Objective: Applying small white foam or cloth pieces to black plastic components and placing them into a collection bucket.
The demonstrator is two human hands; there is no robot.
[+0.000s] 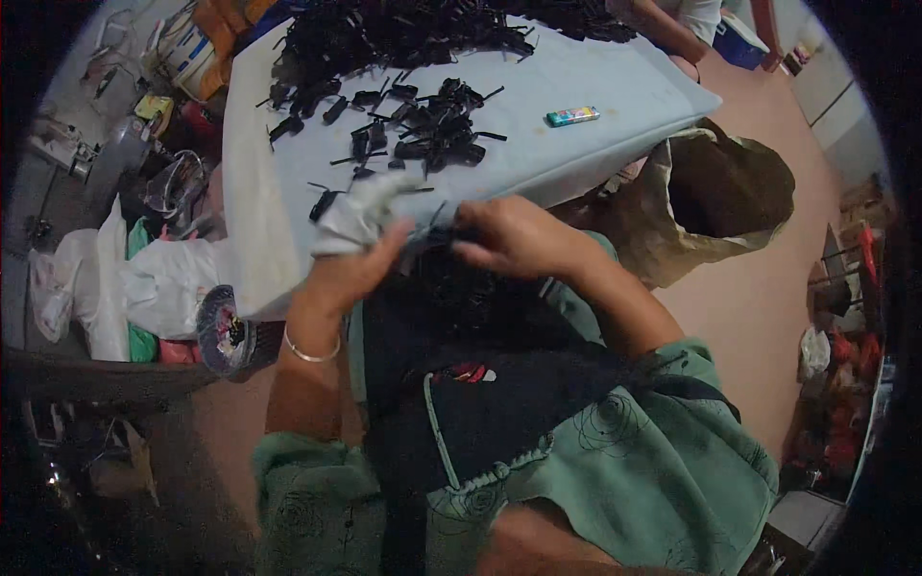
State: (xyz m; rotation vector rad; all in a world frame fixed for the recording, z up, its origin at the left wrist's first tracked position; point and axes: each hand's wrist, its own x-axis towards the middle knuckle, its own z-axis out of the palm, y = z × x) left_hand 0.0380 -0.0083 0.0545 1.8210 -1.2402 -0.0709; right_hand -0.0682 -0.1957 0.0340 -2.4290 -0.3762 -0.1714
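"What are the fingers doing?"

"The right hand is gripping a small black piece between thumb and bent fingertips. The left hand, with a white covering over its fingers, is sitting just beside it; blur is hiding those fingertips, so I can't tell whether they are closed on anything."

"And where is the piece?"

"It's sitting between the two hands, at the pale blue table's near edge, with a thin dark strip showing next to it."

"How would you work it well?"

"I'd be keeping the right pinch firm near the strip and letting the covered fingers do the steadying."

"What's lying farther out?"

"More black pieces are resting on the lap. Beyond the hands, loose ones are lying on the table, and a big heap is filling its far end. A colourful packet is lying to the right; an open sack is standing beside the table."
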